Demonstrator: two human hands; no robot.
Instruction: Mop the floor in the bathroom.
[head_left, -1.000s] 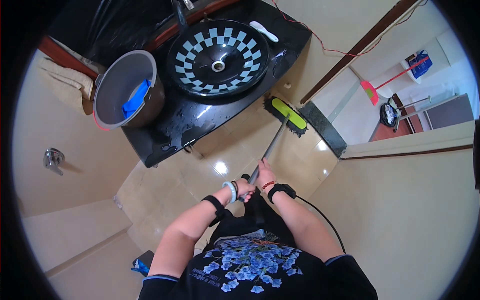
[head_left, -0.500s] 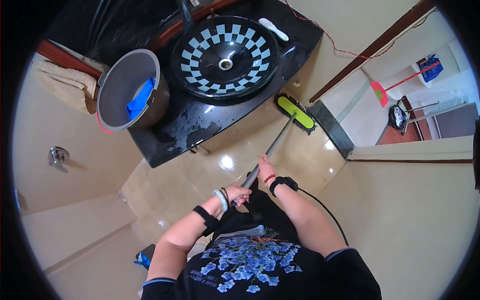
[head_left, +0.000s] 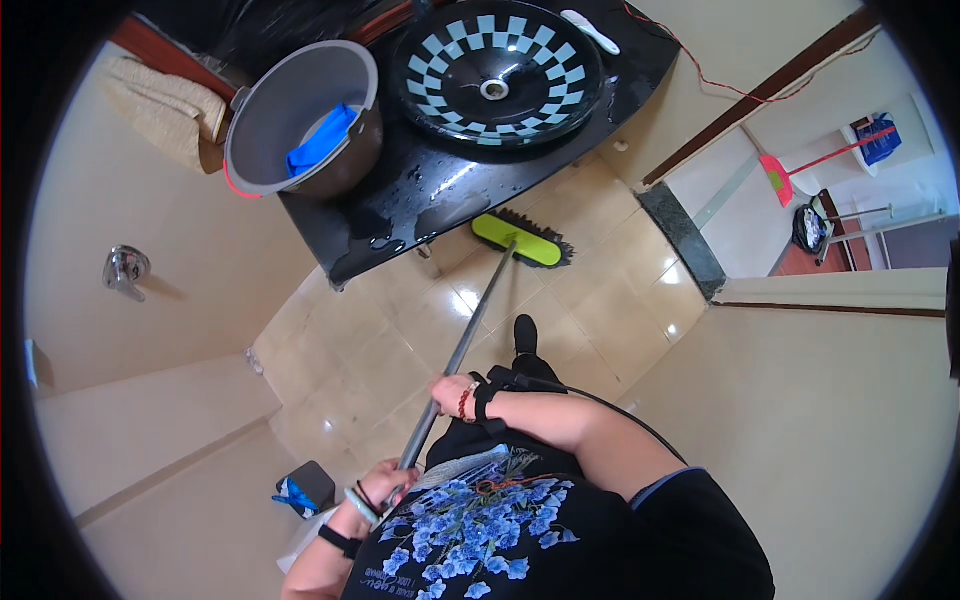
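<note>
A floor mop with a long grey handle (head_left: 463, 350) slants from my body out over the tiles. Its flat lime-green head (head_left: 517, 241), fringed with dark strands, rests on the floor just in front of the black counter. My left hand (head_left: 388, 480) is closed around the handle's near end, close to my shirt. Farther up the handle, my right hand (head_left: 453, 396) grips it too, with fingers wrapped round.
On the black counter (head_left: 440, 215) stand a round checkered basin (head_left: 495, 90) and a grey bucket (head_left: 305, 120) holding a blue cloth (head_left: 322, 142). A white brush (head_left: 590, 32) lies beside the basin. A dark stone threshold (head_left: 680, 240) marks the doorway. Near my left arm stands a bin (head_left: 312, 485).
The mop head has slid left and toward me, from near the doorway to below the counter. Both hands have moved left and nearer my body, still gripping the handle.
</note>
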